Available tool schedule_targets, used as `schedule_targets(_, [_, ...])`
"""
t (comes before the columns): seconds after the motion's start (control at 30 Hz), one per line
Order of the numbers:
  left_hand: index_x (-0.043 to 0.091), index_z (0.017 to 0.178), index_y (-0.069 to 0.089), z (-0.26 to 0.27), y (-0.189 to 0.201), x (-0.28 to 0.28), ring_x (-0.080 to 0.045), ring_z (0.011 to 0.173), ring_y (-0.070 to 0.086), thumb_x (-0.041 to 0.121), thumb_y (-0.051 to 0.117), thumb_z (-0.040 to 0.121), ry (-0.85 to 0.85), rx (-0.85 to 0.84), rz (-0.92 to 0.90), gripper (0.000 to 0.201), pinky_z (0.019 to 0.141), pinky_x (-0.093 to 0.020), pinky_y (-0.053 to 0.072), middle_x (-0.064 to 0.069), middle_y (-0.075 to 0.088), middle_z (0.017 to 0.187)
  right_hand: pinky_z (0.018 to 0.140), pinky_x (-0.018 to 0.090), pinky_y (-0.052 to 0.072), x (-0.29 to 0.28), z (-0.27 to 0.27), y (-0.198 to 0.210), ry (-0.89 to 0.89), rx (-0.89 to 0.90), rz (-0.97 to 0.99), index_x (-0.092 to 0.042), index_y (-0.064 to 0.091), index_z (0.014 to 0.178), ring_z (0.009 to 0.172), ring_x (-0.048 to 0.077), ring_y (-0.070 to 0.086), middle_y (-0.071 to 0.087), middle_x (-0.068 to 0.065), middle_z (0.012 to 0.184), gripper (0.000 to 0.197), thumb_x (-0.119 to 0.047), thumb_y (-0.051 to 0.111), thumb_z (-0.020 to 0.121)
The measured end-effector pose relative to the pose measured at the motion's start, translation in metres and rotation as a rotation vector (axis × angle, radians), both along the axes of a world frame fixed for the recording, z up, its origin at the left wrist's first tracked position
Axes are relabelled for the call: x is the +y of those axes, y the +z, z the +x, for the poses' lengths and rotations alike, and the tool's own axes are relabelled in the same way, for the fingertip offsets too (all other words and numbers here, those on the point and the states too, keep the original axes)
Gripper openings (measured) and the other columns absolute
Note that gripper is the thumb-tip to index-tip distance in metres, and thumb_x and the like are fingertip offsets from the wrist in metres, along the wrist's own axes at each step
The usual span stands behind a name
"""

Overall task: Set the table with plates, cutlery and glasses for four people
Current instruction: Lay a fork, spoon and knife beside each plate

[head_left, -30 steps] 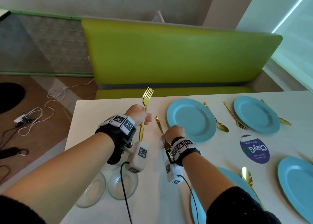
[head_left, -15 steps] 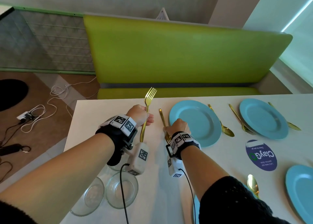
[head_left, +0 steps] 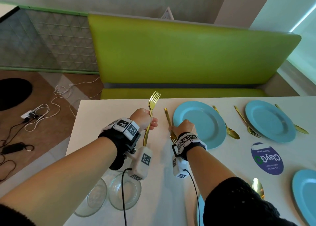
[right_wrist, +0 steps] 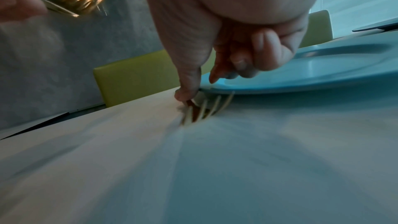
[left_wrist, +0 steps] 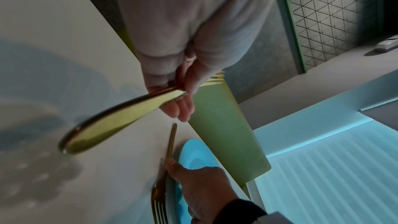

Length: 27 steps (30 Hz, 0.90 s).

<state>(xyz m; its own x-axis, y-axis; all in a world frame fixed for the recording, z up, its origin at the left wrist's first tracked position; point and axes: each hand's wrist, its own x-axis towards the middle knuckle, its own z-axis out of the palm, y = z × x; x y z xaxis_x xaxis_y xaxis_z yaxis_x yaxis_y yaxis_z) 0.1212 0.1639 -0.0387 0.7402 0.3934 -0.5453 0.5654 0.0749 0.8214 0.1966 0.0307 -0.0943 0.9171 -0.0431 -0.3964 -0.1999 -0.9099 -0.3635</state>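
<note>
Beside the blue plate (head_left: 199, 123), the right hand (head_left: 185, 127) pinches a lying fork (head_left: 168, 121); the left hand (head_left: 143, 117) grips another fork (head_left: 151, 109) aloft.

Your left hand (head_left: 144, 118) is above the counter (head_left: 106, 123) near its far left corner, holding a fork (head_left: 150, 113) tines-up; your right hand (head_left: 183, 127) sits just to its right, fingers (right_wrist: 187, 94) on a second fork (head_left: 169, 123) lying on the counter just left of the far-left plate (head_left: 205, 120); right of that plate lies a spoon (head_left: 227, 126); further right, a third fork (head_left: 246, 123), a second plate (head_left: 270, 121), another spoon (head_left: 294, 123); a round sticker (head_left: 266, 159) lies nearer you, between the plates; two glass bowls (head_left: 109, 195) sit at the near left edge, under your left forearm; a bench (head_left: 171, 55) stands behind the counter.
</note>
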Motion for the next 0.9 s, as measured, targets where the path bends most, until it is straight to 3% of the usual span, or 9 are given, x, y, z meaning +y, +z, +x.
schedule_targets(0.17, [0.000, 0.121, 0.048, -0.003, 0.003, -0.007, -0.022, 0.082, 0.064, 0.000, 0.039, 0.097, 0.000, 0.001, 0.007, 0.026, 0.074, -0.026, 0.053, -0.012, 0.063, 0.096, 0.065, 0.030, 0.046, -0.002, -0.010, 0.012, 0.037, -0.017, 0.037, -0.010, 0.058, 0.098, 0.089, 0.027, 0.063, 0.061, 0.006, 0.092, 0.047, -0.053, 0.065, 0.078])
schedule_targets(0.33, [0.004, 0.112, 0.053, -0.012, 0.007, -0.024, -0.013, 0.065, 0.058, -0.001, 0.043, 0.095, 0.041, 0.009, -0.010, 0.020, 0.064, -0.025, 0.052, -0.006, 0.057, 0.082, 0.050, 0.024, 0.033, -0.015, -0.027, 0.046, 0.140, -0.052, 0.203, -0.015, 0.042, 0.056, 0.056, 0.014, 0.045, 0.049, 0.001, 0.059, 0.049, -0.048, 0.050, 0.091])
schedule_targets(0.4, [0.005, 0.110, 0.052, -0.018, 0.009, -0.034, -0.014, 0.064, 0.057, -0.002, 0.045, 0.094, 0.025, 0.010, -0.028, 0.019, 0.066, -0.027, 0.053, -0.009, 0.056, 0.088, 0.065, 0.030, 0.043, -0.024, -0.036, 0.056, 0.176, -0.064, 0.272, -0.010, 0.051, 0.060, 0.067, 0.019, 0.053, 0.061, 0.009, 0.069, 0.049, -0.046, 0.047, 0.093])
schedule_targets(0.47, [0.004, 0.113, 0.052, -0.025, 0.012, -0.046, -0.016, 0.065, 0.057, -0.003, 0.046, 0.094, 0.007, 0.002, -0.053, 0.021, 0.068, -0.030, 0.054, -0.009, 0.056, 0.084, 0.077, 0.036, 0.049, -0.033, -0.048, 0.065, 0.219, -0.061, 0.296, 0.000, 0.064, 0.079, 0.077, 0.024, 0.058, 0.070, 0.015, 0.090, 0.053, -0.048, 0.045, 0.093])
schedule_targets(0.53, [0.003, 0.113, 0.052, -0.031, 0.016, -0.058, -0.021, 0.068, 0.057, -0.003, 0.048, 0.093, -0.013, -0.012, -0.080, 0.022, 0.074, -0.036, 0.055, -0.009, 0.055, 0.076, 0.070, 0.037, 0.051, -0.042, -0.058, 0.070, 0.240, -0.042, 0.314, 0.001, 0.066, 0.089, 0.069, 0.022, 0.058, 0.072, 0.015, 0.095, 0.055, -0.050, 0.045, 0.091])
schedule_targets(0.6, [0.004, 0.108, 0.053, -0.037, 0.021, -0.072, -0.025, 0.073, 0.058, -0.003, 0.052, 0.091, -0.048, -0.032, -0.097, 0.019, 0.082, -0.040, 0.054, -0.010, 0.058, 0.075, 0.058, 0.030, 0.047, -0.054, -0.067, 0.075, 0.251, -0.036, 0.344, -0.009, 0.064, 0.077, 0.059, 0.018, 0.054, 0.072, 0.015, 0.094, 0.044, -0.048, 0.050, 0.090])
schedule_targets(0.67, [0.007, 0.101, 0.054, -0.043, 0.027, -0.085, -0.028, 0.079, 0.060, -0.001, 0.057, 0.089, -0.077, -0.062, -0.103, 0.015, 0.076, -0.039, 0.055, -0.013, 0.061, 0.079, 0.051, 0.025, 0.045, -0.066, -0.075, 0.078, 0.245, -0.025, 0.396, -0.021, 0.059, 0.069, 0.055, 0.016, 0.053, 0.072, 0.015, 0.093, 0.029, -0.039, 0.055, 0.091])
schedule_targets(0.83, [0.012, 0.101, 0.056, -0.052, 0.033, -0.109, -0.029, 0.089, 0.065, 0.004, 0.063, 0.087, -0.121, -0.106, -0.106, 0.017, 0.084, -0.044, 0.056, -0.015, 0.065, 0.095, 0.046, 0.018, 0.041, -0.093, -0.089, 0.093, 0.177, 0.018, 0.516, -0.009, 0.066, 0.093, 0.054, 0.008, 0.051, 0.066, 0.002, 0.087, 0.021, -0.027, 0.055, 0.093])
schedule_targets(0.9, [0.015, 0.097, 0.056, -0.054, 0.032, -0.119, -0.028, 0.089, 0.065, 0.003, 0.065, 0.085, -0.160, -0.113, -0.097, 0.019, 0.089, -0.045, 0.055, -0.014, 0.065, 0.093, 0.050, 0.019, 0.041, -0.106, -0.092, 0.095, 0.127, 0.047, 0.572, -0.010, 0.066, 0.090, 0.056, 0.009, 0.051, 0.063, -0.002, 0.081, 0.019, -0.026, 0.056, 0.093])
